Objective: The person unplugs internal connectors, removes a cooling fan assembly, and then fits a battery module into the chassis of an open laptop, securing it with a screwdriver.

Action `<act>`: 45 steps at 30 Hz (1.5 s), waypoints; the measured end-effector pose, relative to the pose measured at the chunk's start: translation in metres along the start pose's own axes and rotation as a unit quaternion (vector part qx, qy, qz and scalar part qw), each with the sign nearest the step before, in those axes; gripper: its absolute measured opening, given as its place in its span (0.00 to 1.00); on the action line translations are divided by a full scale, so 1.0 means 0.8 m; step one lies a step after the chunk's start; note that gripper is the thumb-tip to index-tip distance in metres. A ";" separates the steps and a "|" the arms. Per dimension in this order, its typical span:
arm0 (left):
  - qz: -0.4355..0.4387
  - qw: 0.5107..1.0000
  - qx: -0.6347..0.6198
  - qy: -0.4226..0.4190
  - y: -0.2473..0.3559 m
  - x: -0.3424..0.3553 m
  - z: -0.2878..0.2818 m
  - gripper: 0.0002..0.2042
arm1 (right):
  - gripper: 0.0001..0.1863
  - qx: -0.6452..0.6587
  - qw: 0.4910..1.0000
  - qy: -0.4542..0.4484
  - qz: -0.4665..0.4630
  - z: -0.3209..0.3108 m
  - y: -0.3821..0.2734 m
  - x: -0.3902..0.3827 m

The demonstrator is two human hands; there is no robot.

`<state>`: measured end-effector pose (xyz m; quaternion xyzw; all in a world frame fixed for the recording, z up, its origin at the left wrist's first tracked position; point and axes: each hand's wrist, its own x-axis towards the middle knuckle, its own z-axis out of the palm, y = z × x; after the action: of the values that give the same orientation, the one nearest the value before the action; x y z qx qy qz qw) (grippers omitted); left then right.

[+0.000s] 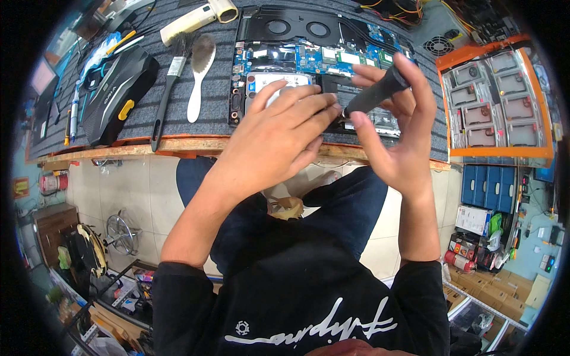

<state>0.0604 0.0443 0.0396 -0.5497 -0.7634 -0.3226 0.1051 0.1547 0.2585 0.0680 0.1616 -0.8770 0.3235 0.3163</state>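
An opened laptop base point(291, 13) lies on the bench, its blue circuit board point(323, 56) and two round fans point(277, 27) exposed. My right hand point(409, 142) grips a thick black screwdriver point(379, 94), thumb low on the handle and index finger curled over its top. The tool leans, its tip down at the laptop's near edge beside the dark battery point(350, 89). Across the drive point(288, 79) lies my left hand point(273, 133), its fingers stretched toward the screwdriver's tip. Whether those fingertips touch the tip is unclear, and any screw there is hidden.
Left of the laptop lie a white-handled brush point(199, 77), a black-handled brush point(169, 89), a cream blower-like tool point(196, 22) and a black case point(122, 95). An orange-framed rack point(499, 153) of clear boxes and a metal power supply point(439, 35) stand right.
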 end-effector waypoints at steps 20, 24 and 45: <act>0.024 0.997 0.058 -0.053 -0.016 -0.003 0.003 0.21 | 0.37 0.009 0.998 -0.053 0.027 -0.034 -0.029 0.040; 0.039 0.995 0.072 -0.050 -0.014 -0.001 0.005 0.21 | 0.21 -0.182 0.946 -0.267 -0.021 -0.101 -0.069 0.125; 0.064 0.997 0.045 -0.009 -0.023 -0.007 0.013 0.22 | 0.15 -0.297 0.857 -0.407 -0.109 -0.071 -0.079 0.156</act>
<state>0.0478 0.0429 0.0214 -0.5949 -0.7414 -0.2753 0.1436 0.1179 0.2402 0.2128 0.2713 -0.9589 -0.0833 -0.0025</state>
